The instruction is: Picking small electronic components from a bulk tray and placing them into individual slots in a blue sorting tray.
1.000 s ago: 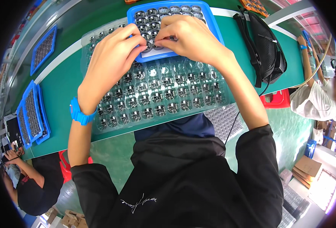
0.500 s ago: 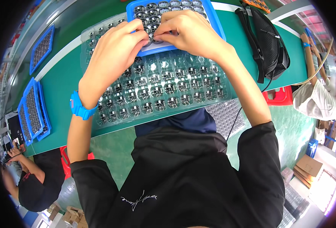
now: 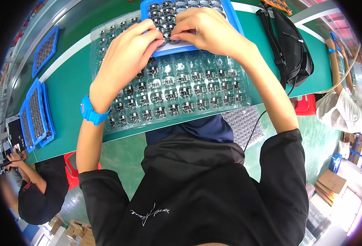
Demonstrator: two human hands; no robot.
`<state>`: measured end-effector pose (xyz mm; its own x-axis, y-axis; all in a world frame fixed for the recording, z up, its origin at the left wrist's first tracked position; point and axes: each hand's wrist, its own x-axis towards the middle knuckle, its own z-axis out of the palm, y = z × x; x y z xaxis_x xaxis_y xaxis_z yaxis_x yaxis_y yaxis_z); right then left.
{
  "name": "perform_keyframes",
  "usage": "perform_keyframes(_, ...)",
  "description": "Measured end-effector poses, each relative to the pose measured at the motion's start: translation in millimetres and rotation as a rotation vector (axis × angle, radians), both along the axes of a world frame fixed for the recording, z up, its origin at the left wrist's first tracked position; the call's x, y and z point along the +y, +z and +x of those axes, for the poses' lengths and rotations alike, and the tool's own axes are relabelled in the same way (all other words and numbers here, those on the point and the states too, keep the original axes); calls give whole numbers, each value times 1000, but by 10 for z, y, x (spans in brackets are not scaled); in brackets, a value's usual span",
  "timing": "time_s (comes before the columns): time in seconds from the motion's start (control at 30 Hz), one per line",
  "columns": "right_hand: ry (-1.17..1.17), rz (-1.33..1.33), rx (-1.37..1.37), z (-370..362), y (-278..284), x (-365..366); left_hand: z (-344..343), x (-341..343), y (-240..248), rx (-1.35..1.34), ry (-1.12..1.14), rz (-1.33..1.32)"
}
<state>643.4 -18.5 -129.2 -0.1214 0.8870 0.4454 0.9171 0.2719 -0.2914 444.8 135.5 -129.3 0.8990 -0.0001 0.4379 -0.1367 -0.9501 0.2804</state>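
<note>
A blue tray with a pale insert of round pockets lies at the far side of the bench, overlapping a clear plastic blister tray. Small black-and-silver round electronic parts fill pockets in the blue tray. At its near edge, my left hand, below a blue wristwatch, has thumb and forefinger pinched over a pocket. Beside it my right hand pinches at the adjoining pocket. Whatever lies between the fingertips is too small and covered to name. Small circuit boards sit in many blister pockets.
A black bag lies on the green bench at right. Blue trays of parts are stacked at left, with another blue tray farther back. Co-workers sit at both sides. A red stool stands below the right edge.
Both hands stay pinched at the near edge of the blue tray, with only slight finger movement. The whole bench scene has shifted a little to the right in view.
</note>
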Motion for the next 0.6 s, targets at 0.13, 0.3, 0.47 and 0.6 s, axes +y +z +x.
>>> perform_keyframes(0.13,50,-82,140,-1,154,-17,-13,11,-6,-8,2,10)
perform_keyframes(0.3,41,-138,251,64,210,-41,-30,-16,-21,-13,37,18)
perform_keyframes(0.47,-1,-142,213,85,104,-28,-19,-16,-20,-18,30,4)
perform_keyframes(0.6,-29,-130,168,7,113,-27,-30,-9,-36,-18,36,-5)
